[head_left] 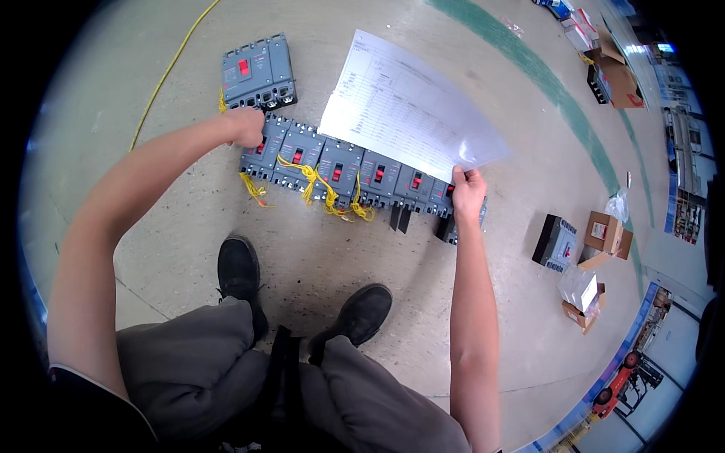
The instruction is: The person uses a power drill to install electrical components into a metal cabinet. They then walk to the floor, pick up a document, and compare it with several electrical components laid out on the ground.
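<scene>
Several ctns (603, 231), one w/ plastic (579, 290); R hand (469, 192) holds sheet (404, 102).

The left hand (245, 126) touches the leftmost breaker (255, 161) in a row of grey circuit breakers (329, 156), its fingers by the red switch. The right hand (469, 192) pinches the near edge of a printed sheet (400, 106) toward the row's right. Yellow wires (310, 174) lie along the near side. A larger breaker (260, 69) sits just beyond the left hand; 2 black shoes (239, 270) stand near.

Pale, scuffed floor (177, 241) with a broad green stripe (561, 90), a red wheeled machine (617, 381) at lower right
</scene>
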